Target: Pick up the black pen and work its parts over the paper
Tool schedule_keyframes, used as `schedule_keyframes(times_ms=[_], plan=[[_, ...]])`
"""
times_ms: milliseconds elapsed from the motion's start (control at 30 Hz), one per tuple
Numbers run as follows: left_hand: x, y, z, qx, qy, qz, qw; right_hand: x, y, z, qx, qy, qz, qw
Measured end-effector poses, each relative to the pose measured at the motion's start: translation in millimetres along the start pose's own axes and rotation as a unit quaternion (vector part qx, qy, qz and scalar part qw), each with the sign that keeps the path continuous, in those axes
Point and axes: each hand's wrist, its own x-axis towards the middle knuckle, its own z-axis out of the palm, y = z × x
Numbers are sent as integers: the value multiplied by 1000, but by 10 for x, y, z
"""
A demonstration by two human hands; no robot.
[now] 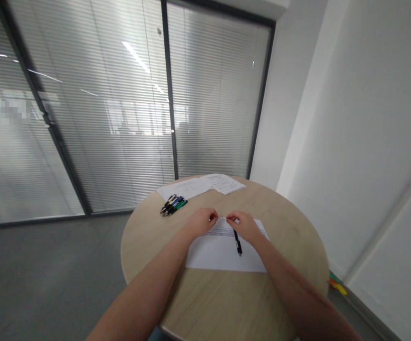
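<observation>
A sheet of white paper with printed lines near its far edge lies in front of me. On it rests a black pen or pen barrel, its upper end partly hidden by my right hand. My left hand hovers over the far left part of the sheet, thumb and fingers pinched together. Facing it across a small gap, the right hand is pinched in the same way. Something thin seems to be between the fingertips of each hand, too small to name.
Several pens lie in a pile on the round wooden table, left of my hands. Behind them, more printed sheets reach the far edge. Glass partitions with blinds stand beyond, and a white wall is at the right.
</observation>
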Motion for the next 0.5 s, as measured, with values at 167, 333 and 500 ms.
schedule_keyframes(times_ms=[167, 333, 500], plan=[[-1, -5, -12, -9, -13, 13, 1000, 0, -10, -11, 13, -5, 4, 1000], [-6, 23, -8, -13, -14, 19, 1000, -11, -1, 9, 22, -7, -6, 1000], [-9, 43, -16, -10, -18, 25, 999, -14, 17, 22, 33, -11, -8, 999]])
